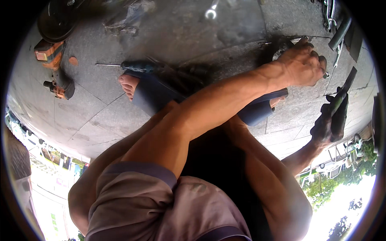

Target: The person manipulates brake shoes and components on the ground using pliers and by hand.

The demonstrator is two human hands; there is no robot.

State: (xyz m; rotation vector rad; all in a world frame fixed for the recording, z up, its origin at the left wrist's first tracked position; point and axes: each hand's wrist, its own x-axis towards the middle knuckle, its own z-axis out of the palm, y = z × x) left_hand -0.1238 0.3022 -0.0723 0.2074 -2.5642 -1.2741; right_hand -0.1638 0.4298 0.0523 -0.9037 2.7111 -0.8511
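Observation:
My left hand [302,66] reaches across to the right, its darkened fingers curled down over something low by the floor. Beneath and beside it sits a round, partly shiny metal part [280,50], mostly in shadow. A small bright metal end [326,75] shows by the fingertips; whether it belongs to what the hand grips is hidden. Farther right and nearer to me, my right hand [330,120], blackened with grime, is closed round a dark flat-bladed tool [349,82]. Its blade points up and away, held clear of the round part.
A screwdriver [136,66] lies beyond my left slippered foot [150,94]. An orange and black cordless power tool [58,72] lies at the left. Several wrenches [329,16] and a dark tube [340,33] lie at the far right, another wrench [210,14] at the far middle.

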